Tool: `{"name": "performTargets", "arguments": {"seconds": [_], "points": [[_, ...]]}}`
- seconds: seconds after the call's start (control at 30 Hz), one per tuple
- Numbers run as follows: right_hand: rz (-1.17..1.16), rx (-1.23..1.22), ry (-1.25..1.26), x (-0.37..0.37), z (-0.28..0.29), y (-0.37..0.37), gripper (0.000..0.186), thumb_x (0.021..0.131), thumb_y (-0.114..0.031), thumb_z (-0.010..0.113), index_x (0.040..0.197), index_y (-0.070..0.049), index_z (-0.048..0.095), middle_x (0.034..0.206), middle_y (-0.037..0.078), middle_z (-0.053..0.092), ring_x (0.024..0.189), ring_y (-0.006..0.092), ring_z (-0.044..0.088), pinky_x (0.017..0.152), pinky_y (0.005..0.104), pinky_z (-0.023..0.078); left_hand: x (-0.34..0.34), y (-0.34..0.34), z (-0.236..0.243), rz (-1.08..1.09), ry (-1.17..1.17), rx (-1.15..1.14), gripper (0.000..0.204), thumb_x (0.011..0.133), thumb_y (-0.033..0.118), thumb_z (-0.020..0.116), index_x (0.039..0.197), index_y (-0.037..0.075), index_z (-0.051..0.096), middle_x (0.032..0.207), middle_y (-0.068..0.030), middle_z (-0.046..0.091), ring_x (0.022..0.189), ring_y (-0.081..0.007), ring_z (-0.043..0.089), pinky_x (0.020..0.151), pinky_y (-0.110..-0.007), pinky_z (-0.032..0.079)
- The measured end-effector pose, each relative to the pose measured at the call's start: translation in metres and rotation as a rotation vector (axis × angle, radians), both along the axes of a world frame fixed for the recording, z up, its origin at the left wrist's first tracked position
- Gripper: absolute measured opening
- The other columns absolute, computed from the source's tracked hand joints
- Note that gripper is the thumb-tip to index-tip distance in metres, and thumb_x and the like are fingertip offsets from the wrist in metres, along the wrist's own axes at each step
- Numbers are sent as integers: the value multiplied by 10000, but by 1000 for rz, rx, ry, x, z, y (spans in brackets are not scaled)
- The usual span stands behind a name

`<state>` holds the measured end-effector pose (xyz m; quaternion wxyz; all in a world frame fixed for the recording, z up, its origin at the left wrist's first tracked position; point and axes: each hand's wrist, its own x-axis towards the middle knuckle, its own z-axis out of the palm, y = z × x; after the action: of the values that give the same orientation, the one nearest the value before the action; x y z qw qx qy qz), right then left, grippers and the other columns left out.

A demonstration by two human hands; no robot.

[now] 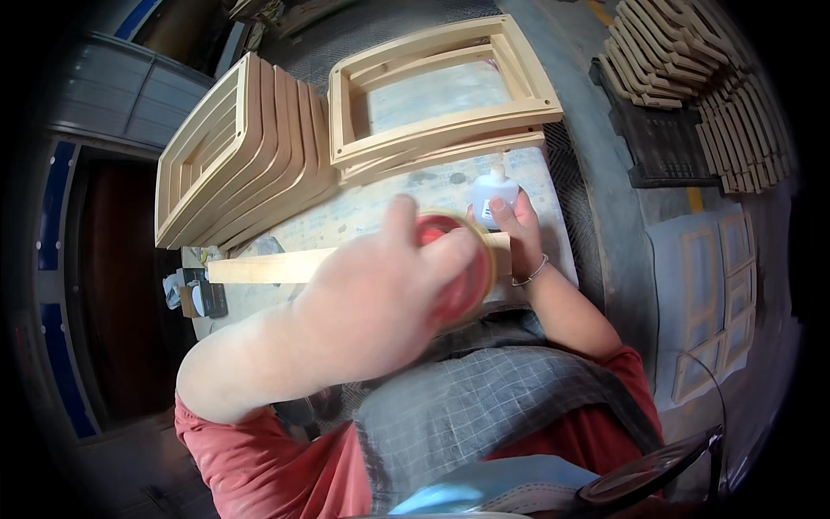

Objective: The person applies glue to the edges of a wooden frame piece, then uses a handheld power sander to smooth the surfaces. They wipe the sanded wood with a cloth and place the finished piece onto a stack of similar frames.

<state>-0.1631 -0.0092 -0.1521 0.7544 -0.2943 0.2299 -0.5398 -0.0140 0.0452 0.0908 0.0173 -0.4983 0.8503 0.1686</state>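
My left hand (363, 298), large and blurred in front, is closed on a round red thing with a yellowish rim (460, 290); the blur hides its exact kind. Farther right, my right hand (522, 232) grips a small whitish squeeze bottle (495, 192), upright with its narrow nozzle on top. A pale wooden strip (268, 267) lies along the near side of the table, passing behind my left hand. Its right end shows beside my right wrist.
Several wooden frames (290, 147) stand stacked at the table's far left. More frames (445, 121) lie piled at its far side. Small items, including a dark box (213, 300), sit at the left edge. Curved wooden parts (666, 52) are stacked beyond, near a black pallet (661, 143).
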Motion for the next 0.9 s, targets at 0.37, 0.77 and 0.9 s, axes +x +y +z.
{"name": "performTargets", "arguments": {"seconds": [0.37,0.77,0.9], "points": [[-48,47,120,-4,-3,1,468,957,-353,627,1224,-32,416,898,156,640,627,156,615,570,249,508,74,9,-13,397,-18,-30,566,674,106,783,1180,118,528,1064,-193,519,966,-413,611,816,-452,530],[-112,-119,180,-11,-13,15,411,987,-334,586,1218,-38,418,841,161,625,588,174,628,499,246,512,137,38,-34,410,105,-294,502,666,292,800,1102,111,631,1074,-116,629,968,-319,636,833,-398,531],[-74,-202,132,-17,-28,-3,418,992,-337,575,1231,-39,404,826,167,621,600,169,625,504,251,502,137,50,-29,414,188,-171,509,745,173,711,1215,119,524,1042,-279,520,849,-430,648,778,-462,550]]}}
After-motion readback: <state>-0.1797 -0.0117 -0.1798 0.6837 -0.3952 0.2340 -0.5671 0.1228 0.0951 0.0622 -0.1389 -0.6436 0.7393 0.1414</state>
